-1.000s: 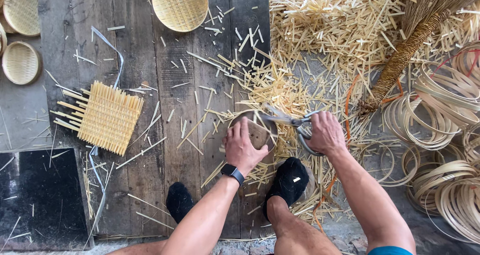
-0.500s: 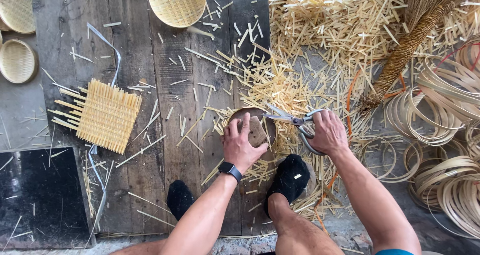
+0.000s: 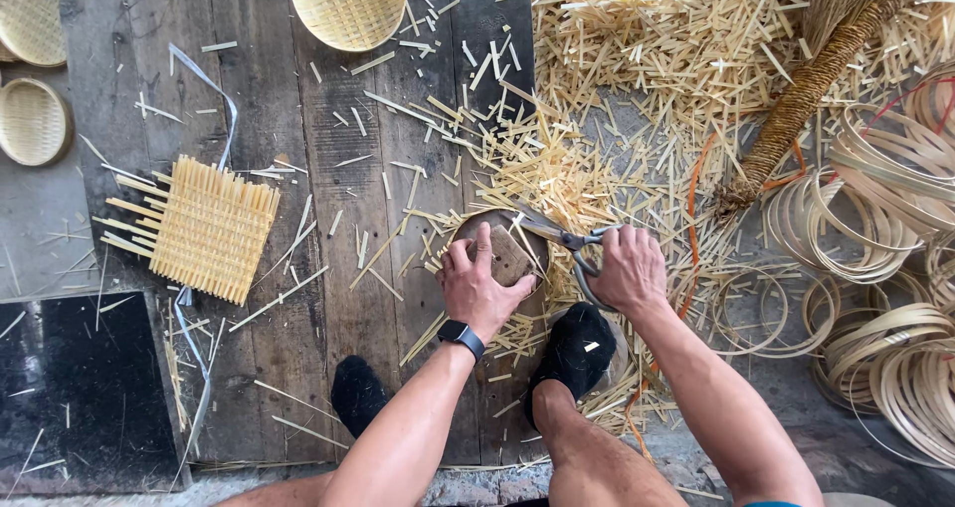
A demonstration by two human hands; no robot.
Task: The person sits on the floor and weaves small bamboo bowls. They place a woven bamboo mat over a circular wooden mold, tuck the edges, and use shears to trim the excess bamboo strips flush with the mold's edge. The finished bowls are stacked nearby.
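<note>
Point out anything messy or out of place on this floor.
Cut bamboo offcuts lie strewn in a heap across the wooden boards, thickest beside the broom. They spread around the left hand and the right hand holding scissors. Nothing looks damaged.

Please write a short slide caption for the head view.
Left hand steadies a round woven piece; right hand works scissors.

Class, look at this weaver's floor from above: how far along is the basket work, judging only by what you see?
Done: round woven trays lie finished at the top, and a heap of trimmed offcuts covers the boards. In hand: the left hand steadies a small round basket while the right hand works scissors at its rim. Left: a square woven mat with loose ends, and unused hoops.
</note>
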